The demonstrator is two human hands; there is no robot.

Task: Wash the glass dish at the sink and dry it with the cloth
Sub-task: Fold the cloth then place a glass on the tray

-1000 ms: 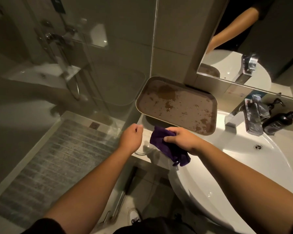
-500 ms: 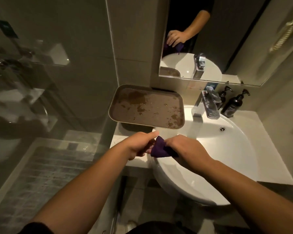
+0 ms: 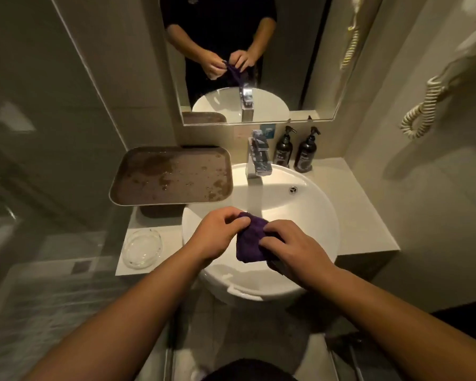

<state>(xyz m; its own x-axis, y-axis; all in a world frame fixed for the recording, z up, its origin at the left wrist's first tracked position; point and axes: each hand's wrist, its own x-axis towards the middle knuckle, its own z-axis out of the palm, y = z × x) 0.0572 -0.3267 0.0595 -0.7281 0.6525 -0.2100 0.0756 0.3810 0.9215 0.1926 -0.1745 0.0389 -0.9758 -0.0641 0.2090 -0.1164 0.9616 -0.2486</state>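
Dim tiled bathroom, seen from above the round white ceramic sink (image 3: 308, 215): we hold a small purple terry cloth (image 3: 252, 237) over the basin with both hands. Our left hand (image 3: 217, 237) pinches the cloth's upper left corner between thumb and fingers, and our right hand (image 3: 294, 251) grips its right edge, fingers curled over the fabric. A stream of water runs from the square chrome tap (image 3: 257, 160) at the back of the basin and falls just behind the cloth; whether it touches the fabric we cannot tell. Left of the basin, on the white counter (image 3: 366, 226), the clear oval glass dish (image 3: 142, 248) sits upright near the front edge, apart from both our hands. Behind it, a brown rectangular tray (image 3: 171, 176) with wet, blotchy patches rests raised above the counter, its right edge overlapping the sink's rim. Two dark pump bottles (image 3: 296, 154) stand side by side to the right of the tap against the wall. Above them, the wall mirror (image 3: 300, 59) reflects our hands and the cloth. A coiled cream cord (image 3: 421, 105) hangs on the right-hand wall.
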